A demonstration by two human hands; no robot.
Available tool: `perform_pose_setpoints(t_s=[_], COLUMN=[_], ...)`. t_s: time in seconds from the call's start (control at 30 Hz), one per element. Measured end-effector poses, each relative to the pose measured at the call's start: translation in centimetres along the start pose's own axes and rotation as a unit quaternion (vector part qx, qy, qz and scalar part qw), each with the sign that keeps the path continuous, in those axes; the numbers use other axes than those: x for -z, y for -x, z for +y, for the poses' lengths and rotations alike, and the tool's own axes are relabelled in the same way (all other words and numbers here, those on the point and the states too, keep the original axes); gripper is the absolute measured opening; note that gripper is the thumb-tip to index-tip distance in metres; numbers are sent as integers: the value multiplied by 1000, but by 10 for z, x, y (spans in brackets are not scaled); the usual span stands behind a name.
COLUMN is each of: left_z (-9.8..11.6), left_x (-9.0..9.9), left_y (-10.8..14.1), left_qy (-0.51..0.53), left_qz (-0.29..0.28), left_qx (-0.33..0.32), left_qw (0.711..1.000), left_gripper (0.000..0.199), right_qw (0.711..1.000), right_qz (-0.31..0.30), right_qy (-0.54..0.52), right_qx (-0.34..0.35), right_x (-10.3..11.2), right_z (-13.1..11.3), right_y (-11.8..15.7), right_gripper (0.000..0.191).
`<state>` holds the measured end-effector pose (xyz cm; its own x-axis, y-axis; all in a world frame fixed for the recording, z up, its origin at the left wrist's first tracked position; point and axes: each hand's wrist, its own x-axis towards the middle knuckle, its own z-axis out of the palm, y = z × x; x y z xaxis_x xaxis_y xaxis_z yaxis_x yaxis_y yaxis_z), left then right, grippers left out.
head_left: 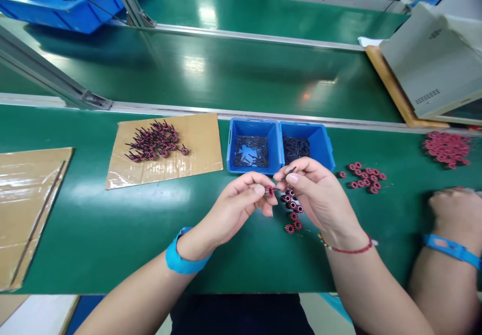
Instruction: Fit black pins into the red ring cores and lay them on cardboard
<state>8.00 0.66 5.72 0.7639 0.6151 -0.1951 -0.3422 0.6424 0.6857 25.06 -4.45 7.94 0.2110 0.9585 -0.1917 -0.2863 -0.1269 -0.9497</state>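
Note:
My left hand (pixel 241 199) pinches a small red-and-black ring part (pixel 270 191) between thumb and fingers. Close beside it, my right hand (pixel 311 187) is closed on a thin black sleeve (pixel 289 173). The two hands almost touch, just in front of two joined blue bins. Short black pieces (pixel 251 160) lie in the left bin (pixel 255 125); the right bin (pixel 316 136) holds more dark pieces. Several loose ring parts (pixel 293 216) rest on the green table below my fingers. A cluster of ring parts with black sleeves (pixel 154 141) sits on cardboard (pixel 201 146) to the left.
More red rings (pixel 365 178) lie right of the bins, with a denser group (pixel 447 149) farther right. Another person's hand (pixel 454 209) rests at the right edge. Another cardboard sheet (pixel 26 199) is at far left. A metal rail (pixel 181 110) runs behind the bins.

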Motion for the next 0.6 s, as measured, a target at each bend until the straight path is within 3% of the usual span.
perform_pose_setpoints(t_s=[0.37, 0.6], left_z=[1, -1], left_x=[-4, -3], left_y=[2, 2], left_qy=[5, 4], left_qz=[0, 2], left_qx=[-2, -8], left_qw=[1000, 1000], left_gripper=[14, 15], right_qw=[1000, 999], right_qz=[6, -22], right_qy=[-1, -37], right_qx=[-9, -11], right_x=[-1, -1], right_z=[-4, -2], right_y=[3, 3], right_gripper=[15, 8])
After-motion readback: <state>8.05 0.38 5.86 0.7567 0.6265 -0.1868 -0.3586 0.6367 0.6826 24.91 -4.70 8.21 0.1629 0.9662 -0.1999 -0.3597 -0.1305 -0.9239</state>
